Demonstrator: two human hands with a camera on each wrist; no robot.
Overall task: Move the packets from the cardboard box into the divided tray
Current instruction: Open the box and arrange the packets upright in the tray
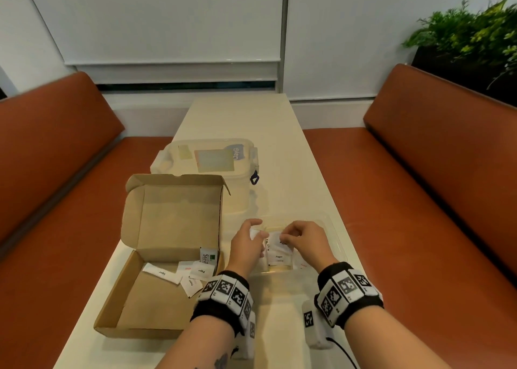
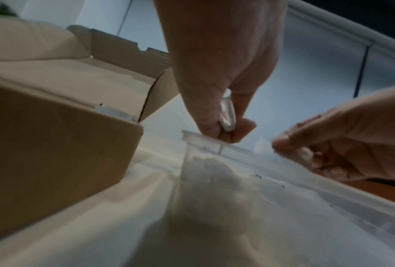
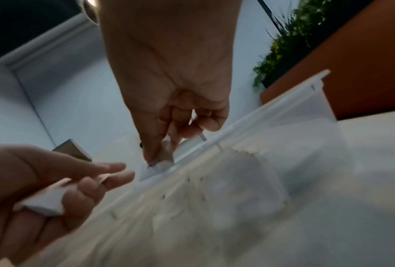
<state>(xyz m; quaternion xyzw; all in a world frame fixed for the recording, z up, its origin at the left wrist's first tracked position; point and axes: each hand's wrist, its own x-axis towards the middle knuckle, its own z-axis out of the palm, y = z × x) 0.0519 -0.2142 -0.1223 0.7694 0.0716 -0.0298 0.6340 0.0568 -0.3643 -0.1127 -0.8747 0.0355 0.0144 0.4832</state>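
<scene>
An open cardboard box lies at the left of the table, with several white packets in its far right corner. To its right is the clear divided tray, where more packets lie. Both hands hover over the tray's left part. My left hand pinches a white packet just above the tray rim. My right hand pinches another white packet, labelled Pepper, over the same spot. In the right wrist view the left hand also shows with its packet.
A clear lidded plastic container stands behind the box. Orange benches flank the narrow white table. A plant stands at the back right. The box lid stands upright just left of my left hand.
</scene>
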